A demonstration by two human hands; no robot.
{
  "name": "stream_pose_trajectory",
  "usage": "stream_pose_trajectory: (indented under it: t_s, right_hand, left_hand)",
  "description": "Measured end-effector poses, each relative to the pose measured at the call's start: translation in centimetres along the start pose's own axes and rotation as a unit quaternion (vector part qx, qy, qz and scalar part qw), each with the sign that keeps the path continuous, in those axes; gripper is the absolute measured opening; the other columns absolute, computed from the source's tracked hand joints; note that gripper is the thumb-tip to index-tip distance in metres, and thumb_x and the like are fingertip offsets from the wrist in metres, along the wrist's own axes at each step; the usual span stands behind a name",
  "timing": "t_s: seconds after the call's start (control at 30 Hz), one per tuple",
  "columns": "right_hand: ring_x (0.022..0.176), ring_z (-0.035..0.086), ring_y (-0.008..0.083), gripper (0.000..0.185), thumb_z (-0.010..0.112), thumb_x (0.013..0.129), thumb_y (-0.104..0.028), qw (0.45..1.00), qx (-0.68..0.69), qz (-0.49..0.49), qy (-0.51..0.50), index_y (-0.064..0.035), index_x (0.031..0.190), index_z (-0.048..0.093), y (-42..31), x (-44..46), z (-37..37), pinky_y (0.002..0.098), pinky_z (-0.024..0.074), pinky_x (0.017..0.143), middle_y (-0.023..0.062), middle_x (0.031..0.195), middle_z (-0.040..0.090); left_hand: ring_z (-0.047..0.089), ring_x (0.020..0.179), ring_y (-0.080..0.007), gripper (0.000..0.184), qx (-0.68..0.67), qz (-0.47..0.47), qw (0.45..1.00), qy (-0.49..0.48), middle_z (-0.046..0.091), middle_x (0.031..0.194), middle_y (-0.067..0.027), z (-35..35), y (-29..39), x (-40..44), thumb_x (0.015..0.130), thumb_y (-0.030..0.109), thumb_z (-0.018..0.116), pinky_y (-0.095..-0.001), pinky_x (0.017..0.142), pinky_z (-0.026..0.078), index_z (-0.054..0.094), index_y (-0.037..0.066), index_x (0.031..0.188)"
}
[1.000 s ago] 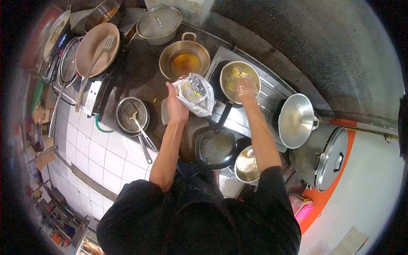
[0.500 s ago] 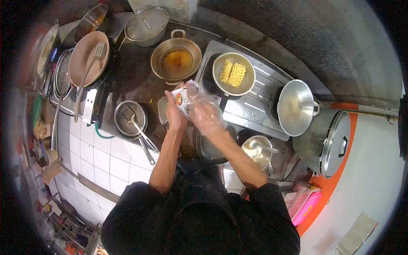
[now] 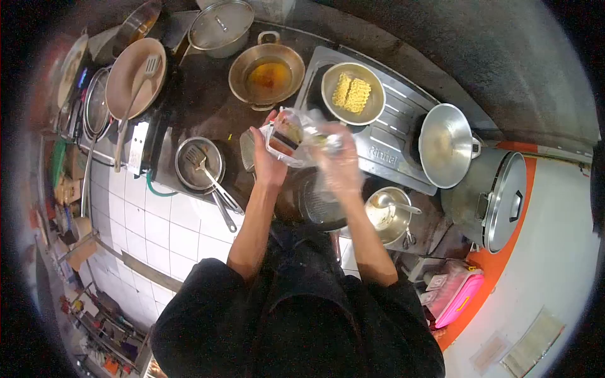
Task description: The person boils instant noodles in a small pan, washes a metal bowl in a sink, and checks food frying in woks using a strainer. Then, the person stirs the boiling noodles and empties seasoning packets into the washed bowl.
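Over the counter, my left hand [image 3: 270,165] is closed around a white plastic packet [image 3: 282,140], whose mouth shows dark and reddish contents, possibly sachets. My right hand [image 3: 341,165], in a clear plastic glove, is just to the right of the packet and smeared by motion. Its fingers are bent around something small and shiny that I cannot make out. Beyond the hands, two pieces of dry yellow instant noodles [image 3: 351,93] lie in a light metal pan [image 3: 353,118] on the stove.
A silver Rinnai stove [image 3: 394,154] carries a deep metal pan [image 3: 441,146] at right, beside a large lidded pot [image 3: 482,208]. A wok with brown liquid [image 3: 268,75] stands behind my hands. At left are a bowl with a spatula [image 3: 200,162] and a pink frying pan [image 3: 135,79].
My right hand has moved right, away from the packet, with something shiny in its fingers. The packet in my left hand has tilted, and its inside now shows. The view has shifted slightly.
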State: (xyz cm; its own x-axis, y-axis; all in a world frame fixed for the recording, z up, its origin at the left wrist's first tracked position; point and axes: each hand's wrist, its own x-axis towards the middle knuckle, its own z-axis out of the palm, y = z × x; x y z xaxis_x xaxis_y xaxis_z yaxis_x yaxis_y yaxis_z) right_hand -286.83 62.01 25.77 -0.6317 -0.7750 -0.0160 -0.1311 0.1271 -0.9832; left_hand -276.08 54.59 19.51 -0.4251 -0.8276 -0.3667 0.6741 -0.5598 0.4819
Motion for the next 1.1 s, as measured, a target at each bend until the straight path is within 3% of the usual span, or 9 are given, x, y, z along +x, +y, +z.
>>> stream_pose_trajectory:
  t_s: [0.1,0.2,0.3,0.4,0.5,0.6,0.7,0.83,1.1]
  right_hand:
    - [0.074,0.056,0.0103,0.029,0.064,0.078,-0.004,0.983,0.136,0.126,0.002,-0.0081,0.106,0.057,-3.8,0.4,-3.0,0.0227,0.0457,0.062,0.0019,0.089,0.061]
    - [0.078,0.059,0.0126,0.032,0.061,0.077,0.001,0.983,0.111,0.146,0.002,-0.0069,0.108,0.056,-2.7,0.3,-4.7,0.027,0.048,0.071,0.0052,0.093,0.062]
    - [0.081,0.063,0.0215,0.03,0.063,0.078,-0.006,0.981,-0.038,0.014,-0.19,-0.0065,0.107,0.056,-1.7,-0.3,-4.5,0.0327,0.0496,0.072,0.008,0.093,0.063]
    - [0.087,0.062,0.034,0.039,0.066,0.075,-0.012,0.901,-0.359,-0.144,-0.196,-0.0068,0.113,0.055,-1.9,0.0,-1.8,0.0402,0.049,0.077,0.0139,0.093,0.063]
    - [0.094,0.06,0.033,0.037,0.063,0.075,-0.015,0.913,-0.333,-0.128,-0.199,-0.0034,0.11,0.058,-2.6,0.2,-0.6,0.0401,0.0485,0.083,0.0171,0.102,0.063]
    - [0.091,0.062,0.0319,0.04,0.06,0.074,-0.011,0.865,-0.414,-0.253,-0.126,0.0006,0.112,0.056,0.2,-1.3,0.1,0.0391,0.0502,0.081,0.0176,0.103,0.062]
    - [0.09,0.062,0.0335,0.042,0.06,0.074,-0.011,0.878,-0.377,-0.221,-0.196,-0.0015,0.114,0.055,1.9,-2.5,0.2,0.0392,0.0509,0.08,0.0183,0.106,0.061]
    - [0.091,0.062,0.0331,0.042,0.059,0.076,-0.013,0.912,-0.367,-0.089,-0.162,-0.0054,0.118,0.054,2.5,-4.7,-1.1,0.0401,0.0513,0.08,0.02,0.109,0.058]
    - [0.096,0.059,0.0338,0.036,0.059,0.08,-0.017,0.935,-0.35,-0.01,-0.062,-0.0057,0.114,0.055,3.6,-10.8,-6.9,0.039,0.0485,0.083,0.0179,0.112,0.058]
  left_hand:
    - [0.041,0.125,-0.0246,0.063,-0.028,-0.016,0.999,-0.002,0.043,0.137,-0.0069,0.9,0.9,-0.8,0.096,0.054,0.022,-0.0425,0.105,0.032,0.035,0.009,0.137]
    - [0.041,0.125,-0.0251,0.063,-0.032,-0.027,0.999,-0.008,0.043,0.137,-0.0074,1.1,1.1,-1.1,0.096,0.054,0.021,-0.0421,0.105,0.032,0.034,0.009,0.138]
    - [0.042,0.125,-0.0251,0.063,0.002,-0.043,0.998,-0.036,0.044,0.136,-0.008,1.5,1.0,-1.3,0.096,0.054,0.02,-0.0409,0.105,0.033,0.034,0.008,0.138]
    - [0.043,0.124,-0.0247,0.063,0.031,-0.074,0.995,-0.064,0.045,0.135,-0.0088,1.5,0.2,-1.7,0.097,0.052,0.019,-0.039,0.104,0.033,0.034,0.008,0.138]
    - [0.043,0.123,-0.0242,0.062,0.033,-0.106,0.99,-0.086,0.045,0.135,-0.0097,0.6,-0.3,-1.9,0.097,0.05,0.018,-0.0388,0.105,0.033,0.031,0.007,0.14]
    - [0.042,0.124,-0.0252,0.06,0.019,-0.108,0.993,-0.048,0.043,0.136,-0.0116,-0.6,-0.5,-3.1,0.098,0.049,0.017,-0.039,0.106,0.033,0.028,0.008,0.141]
    - [0.044,0.123,-0.0273,0.061,0.053,-0.111,0.992,-0.034,0.047,0.133,-0.0116,-1.9,-1.1,-4.1,0.096,0.053,0.022,-0.0414,0.105,0.033,0.031,0.011,0.141]
    - [0.042,0.125,-0.025,0.058,0.072,-0.148,0.986,-0.028,0.043,0.136,-0.012,-2.5,-1.9,-5.7,0.099,0.046,0.016,-0.0392,0.105,0.034,0.026,0.009,0.143]
    - [0.043,0.124,-0.0247,0.06,0.136,-0.214,0.962,-0.106,0.044,0.135,-0.0115,0.0,-6.2,-9.8,0.098,0.048,0.017,-0.0392,0.105,0.034,0.028,0.009,0.142]
